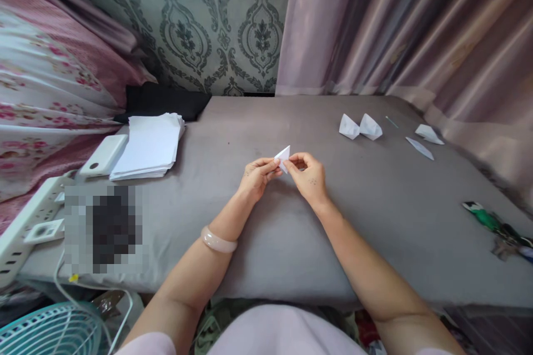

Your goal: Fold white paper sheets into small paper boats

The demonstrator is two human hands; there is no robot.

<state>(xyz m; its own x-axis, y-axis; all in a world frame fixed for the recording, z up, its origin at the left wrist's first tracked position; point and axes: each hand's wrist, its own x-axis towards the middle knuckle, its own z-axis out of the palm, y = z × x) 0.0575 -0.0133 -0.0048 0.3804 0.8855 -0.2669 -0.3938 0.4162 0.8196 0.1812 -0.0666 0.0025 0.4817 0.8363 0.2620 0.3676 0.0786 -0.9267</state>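
Note:
A small folded piece of white paper (283, 156) is pinched between both hands over the middle of a grey-covered table (316, 222). My left hand (257, 176) grips its left side with closed fingertips; a pale bangle sits on that wrist. My right hand (308, 176) pinches its right side, fingers curled. The paper's pointed tip sticks up between the thumbs.
A stack of white paper sheets (149, 146) and a white power bank (104, 155) lie at the left. Two folded paper shapes (360, 127) and two flatter ones (425, 141) lie at the far right. Keys with a green tag (495, 227) rest at the right edge. A fan (50, 330) stands lower left.

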